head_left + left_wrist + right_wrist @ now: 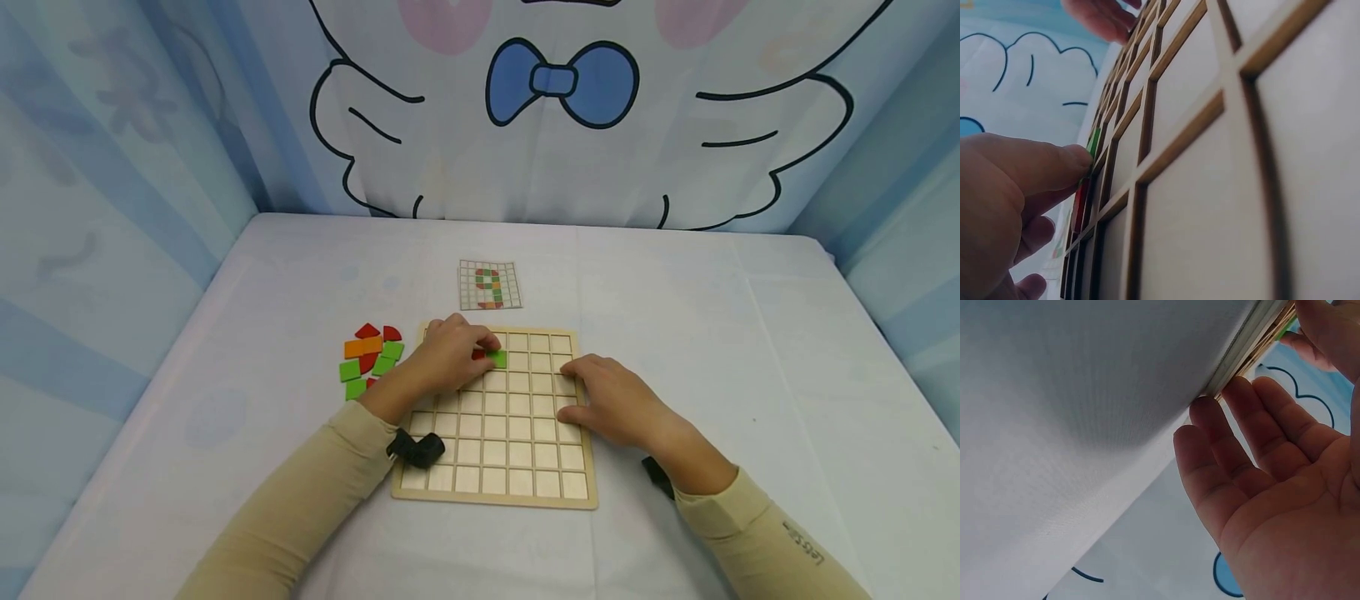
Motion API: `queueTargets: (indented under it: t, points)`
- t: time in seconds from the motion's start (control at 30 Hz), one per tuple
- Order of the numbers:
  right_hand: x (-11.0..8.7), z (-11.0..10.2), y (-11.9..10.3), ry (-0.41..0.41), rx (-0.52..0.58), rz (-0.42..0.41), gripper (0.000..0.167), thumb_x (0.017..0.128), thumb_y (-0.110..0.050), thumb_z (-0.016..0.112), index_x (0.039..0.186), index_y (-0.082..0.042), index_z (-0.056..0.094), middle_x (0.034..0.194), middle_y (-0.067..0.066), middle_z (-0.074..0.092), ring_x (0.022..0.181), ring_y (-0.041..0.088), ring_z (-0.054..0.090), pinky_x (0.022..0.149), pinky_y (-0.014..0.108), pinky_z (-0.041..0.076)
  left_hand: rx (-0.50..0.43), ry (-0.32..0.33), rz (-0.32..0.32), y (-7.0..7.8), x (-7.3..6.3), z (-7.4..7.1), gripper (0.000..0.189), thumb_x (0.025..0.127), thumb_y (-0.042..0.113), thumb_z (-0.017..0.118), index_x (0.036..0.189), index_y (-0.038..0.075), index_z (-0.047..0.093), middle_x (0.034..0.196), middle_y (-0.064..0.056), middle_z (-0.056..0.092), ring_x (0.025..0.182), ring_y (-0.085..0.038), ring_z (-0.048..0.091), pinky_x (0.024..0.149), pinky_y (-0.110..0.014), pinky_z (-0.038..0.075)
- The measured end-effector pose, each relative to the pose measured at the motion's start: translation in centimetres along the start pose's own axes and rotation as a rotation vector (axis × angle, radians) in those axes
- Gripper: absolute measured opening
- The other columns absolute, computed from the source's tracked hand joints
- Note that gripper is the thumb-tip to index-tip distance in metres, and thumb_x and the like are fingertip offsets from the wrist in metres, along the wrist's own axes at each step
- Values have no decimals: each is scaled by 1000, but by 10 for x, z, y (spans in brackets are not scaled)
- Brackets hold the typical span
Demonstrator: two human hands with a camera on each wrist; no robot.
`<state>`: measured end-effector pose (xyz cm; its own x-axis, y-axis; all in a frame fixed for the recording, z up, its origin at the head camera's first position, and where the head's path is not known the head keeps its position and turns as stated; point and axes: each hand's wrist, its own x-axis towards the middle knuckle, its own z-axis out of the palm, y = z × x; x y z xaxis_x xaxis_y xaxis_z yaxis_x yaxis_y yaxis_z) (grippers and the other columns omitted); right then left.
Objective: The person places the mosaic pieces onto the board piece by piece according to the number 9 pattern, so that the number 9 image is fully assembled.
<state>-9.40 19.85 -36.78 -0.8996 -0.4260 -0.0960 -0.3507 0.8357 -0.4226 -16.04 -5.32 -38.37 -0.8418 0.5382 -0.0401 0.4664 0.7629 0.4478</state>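
Observation:
A wooden grid board [495, 498] lies flat on the table. Over its upper left part, my left hand [448, 354] pinches a green square tile [498, 360] between thumb and index finger. Just left of that tile, a red tile [477, 354] shows partly under the fingers; in the left wrist view the red tile [1079, 206] sits against the grid below the green one [1094, 142]. My right hand [618, 404] rests at the board's right edge, thumb and fingers spread. Its fingertips [1207, 409] touch the board's side in the right wrist view, and it holds no tile.
Left of the board lies a loose group of red, orange and green tiles [350, 371], partly behind the left forearm. A pattern card [468, 292] with a coloured grid figure lies beyond the board. A printed curtain [450, 158] hangs behind the white table [675, 283].

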Motion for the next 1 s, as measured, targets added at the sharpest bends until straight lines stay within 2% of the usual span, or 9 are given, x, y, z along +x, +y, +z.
queueTargets:
  t: [0.23,0.47,0.67,1.0]
  points:
    - [0,1,1,-1,-4,-3,52,87,-22,79,125,6,59,124,19,62,119,39,55,100,51,42,-5,-11,-7,1,-1,0,23,95,25,70,116,15,71,113,3,69,104,-22,49,97,-46,33]
    - [0,1,1,1,-3,-9,51,87,-22,79,124,6,59,123,18,62,118,38,55,100,50,42,4,5,-9,0,-3,0,23,95,25,70,117,15,70,115,2,69,111,-24,49,103,-49,31]
    - [1,2,2,5,-3,-16,51,87,-22,79,124,6,59,123,18,62,118,38,55,100,50,42,3,6,-32,-2,-7,-3,24,96,24,69,118,15,70,116,1,68,115,-24,48,106,-50,29]
    - [0,1,2,4,-2,-13,51,87,-23,78,125,6,59,124,18,62,118,39,55,99,51,42,-24,29,-74,-10,-14,-10,24,95,23,70,116,14,71,114,1,68,115,-25,48,103,-49,31]
